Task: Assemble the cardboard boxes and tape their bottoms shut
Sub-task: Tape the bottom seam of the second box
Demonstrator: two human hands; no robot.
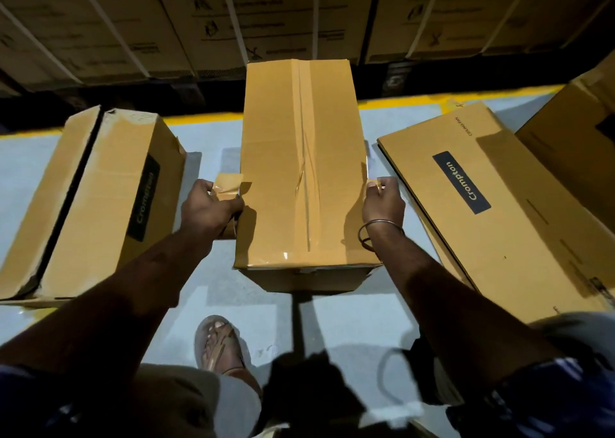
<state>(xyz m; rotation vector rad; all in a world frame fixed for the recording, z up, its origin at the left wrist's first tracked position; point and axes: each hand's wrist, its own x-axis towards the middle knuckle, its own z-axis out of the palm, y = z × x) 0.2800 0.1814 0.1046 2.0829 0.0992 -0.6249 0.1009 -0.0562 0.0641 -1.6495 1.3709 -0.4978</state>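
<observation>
Right now your left hand [208, 206] pinches a strip of brown tape [229, 187] at the left edge of the upright box [299, 158]. Your right hand [382, 201] pinches another tape end [373, 183] at its right edge; the box stands on the grey floor [213, 271] between two other cartons.

Narrow floor gaps [213, 171] between flanking boxes [100, 188].

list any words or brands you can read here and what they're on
"Crompton": dark label on the flat box at right.
"Crompton": dark label on the box at left, dim.
Small print near the flat box's far edge: too small to read.
Printing on the stacked cartons behind: blurred, unreadable.
</observation>
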